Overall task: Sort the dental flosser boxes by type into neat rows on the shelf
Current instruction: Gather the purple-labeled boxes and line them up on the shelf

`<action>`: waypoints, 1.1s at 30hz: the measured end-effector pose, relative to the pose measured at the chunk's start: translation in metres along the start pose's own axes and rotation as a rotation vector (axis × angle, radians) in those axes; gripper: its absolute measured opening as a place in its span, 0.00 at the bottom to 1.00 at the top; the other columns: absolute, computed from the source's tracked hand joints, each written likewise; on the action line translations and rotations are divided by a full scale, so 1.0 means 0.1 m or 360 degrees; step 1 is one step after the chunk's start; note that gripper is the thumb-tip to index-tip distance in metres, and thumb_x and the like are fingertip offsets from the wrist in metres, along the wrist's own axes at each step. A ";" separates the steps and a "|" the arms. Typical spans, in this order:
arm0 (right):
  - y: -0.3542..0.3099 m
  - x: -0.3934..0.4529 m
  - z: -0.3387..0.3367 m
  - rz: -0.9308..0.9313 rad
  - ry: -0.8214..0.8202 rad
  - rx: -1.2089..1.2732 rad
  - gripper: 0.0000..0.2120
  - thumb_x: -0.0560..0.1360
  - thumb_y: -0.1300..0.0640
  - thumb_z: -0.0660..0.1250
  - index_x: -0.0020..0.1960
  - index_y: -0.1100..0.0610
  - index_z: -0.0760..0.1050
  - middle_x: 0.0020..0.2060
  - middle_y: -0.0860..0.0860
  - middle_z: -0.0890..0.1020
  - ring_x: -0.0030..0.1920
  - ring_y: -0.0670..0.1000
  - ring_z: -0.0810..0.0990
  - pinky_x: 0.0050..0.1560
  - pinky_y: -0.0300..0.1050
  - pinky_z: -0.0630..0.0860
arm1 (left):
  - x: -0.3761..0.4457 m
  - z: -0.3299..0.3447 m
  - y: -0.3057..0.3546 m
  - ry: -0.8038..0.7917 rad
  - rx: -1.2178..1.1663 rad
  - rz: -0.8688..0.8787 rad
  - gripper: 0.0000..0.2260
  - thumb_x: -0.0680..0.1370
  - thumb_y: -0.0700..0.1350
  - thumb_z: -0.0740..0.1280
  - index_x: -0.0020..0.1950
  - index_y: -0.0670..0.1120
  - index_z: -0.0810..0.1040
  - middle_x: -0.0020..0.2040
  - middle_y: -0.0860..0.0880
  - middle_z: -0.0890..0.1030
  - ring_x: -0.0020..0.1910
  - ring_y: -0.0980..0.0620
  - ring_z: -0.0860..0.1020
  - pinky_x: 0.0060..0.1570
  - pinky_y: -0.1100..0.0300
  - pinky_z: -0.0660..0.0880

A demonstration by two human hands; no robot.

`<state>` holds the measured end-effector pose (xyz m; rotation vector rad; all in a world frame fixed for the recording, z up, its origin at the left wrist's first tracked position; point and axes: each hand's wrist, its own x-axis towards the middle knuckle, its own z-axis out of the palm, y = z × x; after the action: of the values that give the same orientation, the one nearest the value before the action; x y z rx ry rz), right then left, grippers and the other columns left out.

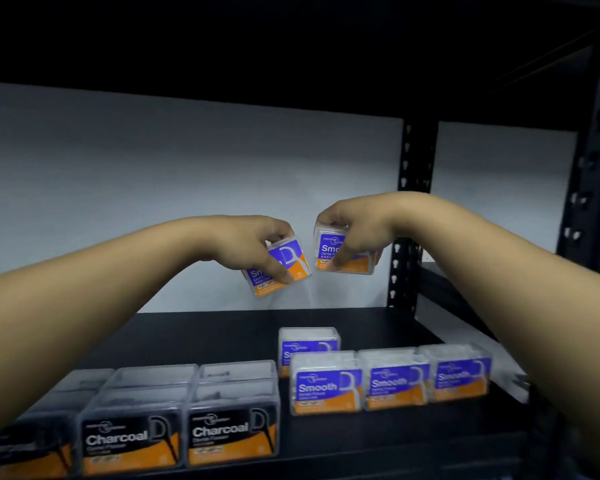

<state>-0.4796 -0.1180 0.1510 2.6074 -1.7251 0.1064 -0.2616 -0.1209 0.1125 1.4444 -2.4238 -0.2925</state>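
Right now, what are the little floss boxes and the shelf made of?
The Smooth boxes and Charcoal boxes look like clear, glossy plastic: their tops show through and catch light. The labels seem printed paper or film. The shelf is matte black, probably painted board or metal; its slotted post looks like painted metal.

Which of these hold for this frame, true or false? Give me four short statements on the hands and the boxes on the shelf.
1. The left hand holds a Smooth box above the shelf. True.
2. The right hand holds a Charcoal box. False: its box is another blue Smooth one.
3. The Charcoal boxes stand to the left of the shelved Smooth boxes. True.
4. Both held boxes rest on the shelf. False: both are held in the air.
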 end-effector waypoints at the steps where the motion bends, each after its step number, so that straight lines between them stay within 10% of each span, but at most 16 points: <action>1: 0.09 -0.06 0.00 0.0022 0.0022 -0.0025 0.16 0.72 0.50 0.79 0.54 0.47 0.76 0.50 0.49 0.83 0.49 0.57 0.86 0.48 0.55 0.87 | 0.05 0.05 0.08 -0.0006 -0.0029 0.0016 0.19 0.73 0.52 0.77 0.60 0.55 0.75 0.54 0.58 0.81 0.53 0.52 0.83 0.56 0.50 0.82; 16: 0.90 -0.53 0.28 0.0212 -0.0189 -0.0066 0.13 0.71 0.51 0.81 0.47 0.45 0.77 0.51 0.49 0.83 0.51 0.56 0.85 0.44 0.52 0.87 | 0.56 0.70 0.81 -0.0193 -0.0114 0.0052 0.19 0.76 0.48 0.75 0.64 0.49 0.76 0.60 0.50 0.82 0.54 0.50 0.83 0.54 0.54 0.83; 33: 0.88 -0.42 0.64 0.0319 -0.0504 -0.0110 0.24 0.75 0.59 0.77 0.69 0.52 0.77 0.64 0.53 0.81 0.57 0.58 0.82 0.41 0.50 0.83 | 0.67 1.11 0.95 -0.0397 0.0025 0.0010 0.20 0.75 0.45 0.76 0.66 0.48 0.78 0.59 0.52 0.82 0.55 0.51 0.83 0.51 0.60 0.81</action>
<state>-0.5739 -0.1168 0.0822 2.5028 -2.0409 -0.3782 -0.4090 -0.1329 0.0498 1.4848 -2.6295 -0.4788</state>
